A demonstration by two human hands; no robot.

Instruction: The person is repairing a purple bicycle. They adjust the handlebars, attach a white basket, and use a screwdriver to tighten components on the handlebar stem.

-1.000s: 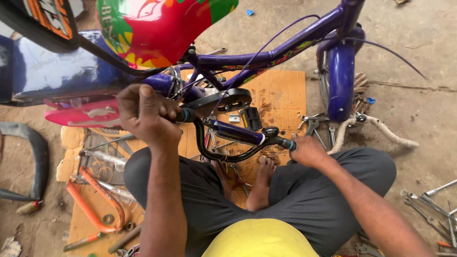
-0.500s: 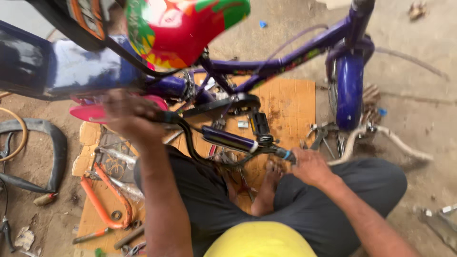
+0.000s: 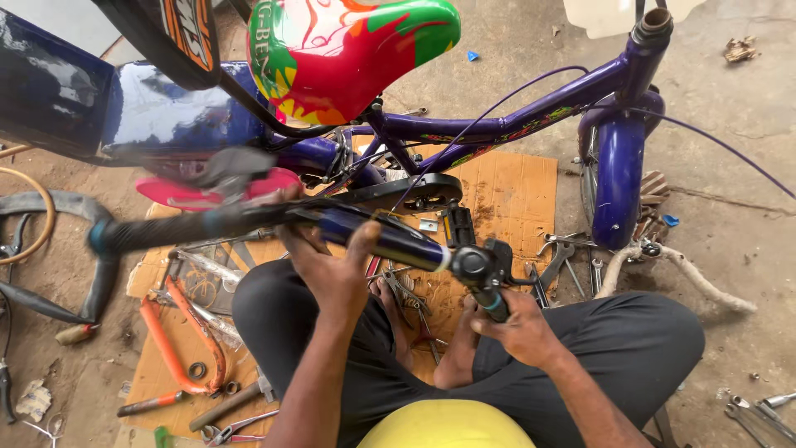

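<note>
Left hand (image 3: 332,265) grips the handlebar (image 3: 390,241) mid-bar to steady it; right hand (image 3: 518,332) is closed round its end grip (image 3: 489,297), beside the purple bike (image 3: 514,116).

Floor: we saw a bare concrete floor (image 3: 746,166), dusty and cracked, carrying everything.
Cardboard: a flattened brown cardboard sheet (image 3: 514,187) lay on the floor under the purple bicycle's middle, dirt scattered over it.
On the cardboard: we noted pliers (image 3: 557,259) and spanners (image 3: 597,272) near its right edge, an orange curved metal piece (image 3: 178,348) at its left, and a hammer (image 3: 224,406) near its lower edge.
Left floor: a black tyre piece (image 3: 104,282) and a screwdriver (image 3: 149,404) rested there.
Right floor: we found a pale curved handlebar (image 3: 688,274) beside the front wheel and more spanners (image 3: 759,411) in the lower corner.
Far floor: a small blue scrap (image 3: 472,56) lay there.
</note>
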